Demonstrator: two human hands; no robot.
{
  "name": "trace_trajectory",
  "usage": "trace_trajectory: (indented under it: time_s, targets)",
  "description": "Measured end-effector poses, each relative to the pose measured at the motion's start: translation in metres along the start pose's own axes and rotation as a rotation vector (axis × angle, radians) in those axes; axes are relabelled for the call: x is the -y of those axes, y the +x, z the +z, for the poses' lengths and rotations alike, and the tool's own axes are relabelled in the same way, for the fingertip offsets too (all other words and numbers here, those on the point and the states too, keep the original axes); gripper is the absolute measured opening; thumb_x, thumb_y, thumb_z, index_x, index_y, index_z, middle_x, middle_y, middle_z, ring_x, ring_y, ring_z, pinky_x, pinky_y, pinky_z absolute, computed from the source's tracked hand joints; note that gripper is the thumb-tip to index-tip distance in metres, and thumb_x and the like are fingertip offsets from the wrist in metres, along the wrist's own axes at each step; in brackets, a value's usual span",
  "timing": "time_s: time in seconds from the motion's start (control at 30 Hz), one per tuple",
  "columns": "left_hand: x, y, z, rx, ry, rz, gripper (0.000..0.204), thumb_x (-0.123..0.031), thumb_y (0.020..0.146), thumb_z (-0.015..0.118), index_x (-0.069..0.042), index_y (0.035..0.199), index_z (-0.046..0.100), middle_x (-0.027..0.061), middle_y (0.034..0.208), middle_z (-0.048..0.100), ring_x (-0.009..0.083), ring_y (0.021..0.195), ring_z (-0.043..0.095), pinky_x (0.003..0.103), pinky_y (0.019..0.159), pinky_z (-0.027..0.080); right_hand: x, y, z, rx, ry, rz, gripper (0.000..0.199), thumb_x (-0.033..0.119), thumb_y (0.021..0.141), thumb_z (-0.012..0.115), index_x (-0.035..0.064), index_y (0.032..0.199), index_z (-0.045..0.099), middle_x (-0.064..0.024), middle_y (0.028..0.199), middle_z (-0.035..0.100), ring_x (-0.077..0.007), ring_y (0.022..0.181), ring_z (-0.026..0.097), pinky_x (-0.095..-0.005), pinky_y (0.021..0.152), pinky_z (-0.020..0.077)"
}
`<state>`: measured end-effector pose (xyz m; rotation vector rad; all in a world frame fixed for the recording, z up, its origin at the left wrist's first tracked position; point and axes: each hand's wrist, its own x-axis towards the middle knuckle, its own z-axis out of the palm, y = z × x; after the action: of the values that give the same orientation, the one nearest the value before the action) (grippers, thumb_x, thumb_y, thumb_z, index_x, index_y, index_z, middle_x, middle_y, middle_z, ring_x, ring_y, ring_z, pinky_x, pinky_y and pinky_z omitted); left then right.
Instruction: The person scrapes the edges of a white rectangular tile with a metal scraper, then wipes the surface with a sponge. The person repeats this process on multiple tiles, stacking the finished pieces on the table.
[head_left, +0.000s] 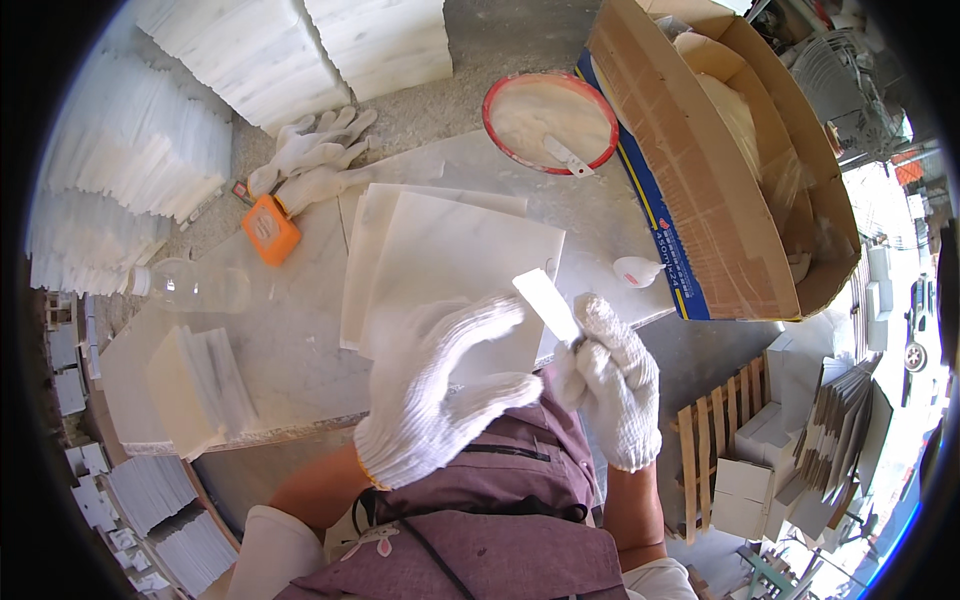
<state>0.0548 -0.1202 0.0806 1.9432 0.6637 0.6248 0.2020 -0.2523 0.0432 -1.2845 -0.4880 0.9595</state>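
Observation:
Both of my hands wear white knitted gloves. My left hand [440,385] is held open above the near edge of a stack of pale marble tiles [465,250], its thumb and fingers spread apart with nothing between them. Closed around the lower end of a flat white scraper [547,305], my right hand [610,385] is just right of the tiles. The scraper's blade tilts up toward the left hand, and its grip end is hidden in the glove. Beyond the tiles, a red-rimmed bowl [552,115] of pale powder or paste has a flat metal spatula [568,157] in it.
A large cardboard box [700,150] stands at the right, with a small white bottle [637,271] beside it. Left lie spare gloves [312,150], an orange tape measure [270,230], a clear plastic bottle [190,285] and leaning tiles [200,385]. Tall tile stacks [150,135] stand behind.

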Motion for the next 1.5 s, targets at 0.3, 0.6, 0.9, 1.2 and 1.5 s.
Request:
trace_trajectory:
  time_s: [0.3,0.6,0.9,1.2,1.5]
  targets:
    - [-0.016,0.01,0.007,0.345,0.318,0.203,0.01,-0.018,0.083,0.071,-0.012,0.09,0.066,0.0029,0.081,0.064,0.0263,0.073,0.062,0.041,0.068,0.047,0.003,-0.017,-0.008,0.184,-0.61,-0.286,0.044,0.001,0.087,0.067,0.0005,0.131,0.059,-0.0122,0.098,0.071,-0.0141,0.077,0.068,-0.0272,0.068,0.0551]
    - [0.01,0.013,-0.001,0.408,0.757,0.425,0.06,-0.028,0.073,0.08,-0.023,0.129,0.06,0.0074,0.131,0.053,0.0307,0.123,0.051,0.051,0.104,0.044,-0.054,0.032,-0.018,-0.178,0.086,0.048,0.032,0.022,0.096,0.062,-0.0002,0.119,0.062,-0.0053,0.093,0.068,-0.0094,0.077,0.062,-0.024,0.068,0.0507]
    - [0.044,0.004,0.025,0.175,0.784,0.592,0.056,-0.023,0.075,0.078,-0.018,0.127,0.061,0.0159,0.13,0.054,0.0387,0.121,0.053,0.057,0.1,0.047,-0.074,0.088,0.003,-0.116,0.268,-0.081,0.061,0.018,0.098,0.058,-0.0004,0.151,0.032,-0.0076,0.137,0.052,-0.0115,0.113,0.053,-0.027,0.098,0.0434]
    - [0.048,0.0,0.023,0.203,0.791,0.602,0.051,-0.024,0.079,0.076,-0.014,0.127,0.063,0.0184,0.133,0.053,0.0403,0.124,0.052,0.058,0.102,0.046,-0.077,0.101,0.006,-0.092,0.39,-0.094,0.057,0.019,0.098,0.06,-0.0058,0.145,0.039,-0.0096,0.136,0.054,-0.0147,0.118,0.052,-0.0291,0.104,0.0392]
    - [0.046,0.0,0.021,0.22,0.787,0.56,0.051,-0.024,0.079,0.074,-0.013,0.129,0.064,0.0176,0.133,0.055,0.0387,0.126,0.052,0.056,0.105,0.045,-0.089,0.072,0.012,-0.111,0.231,-0.097,0.057,0.025,0.097,0.063,-0.0057,0.141,0.045,-0.0054,0.123,0.057,-0.0105,0.104,0.051,-0.0253,0.093,0.0424]
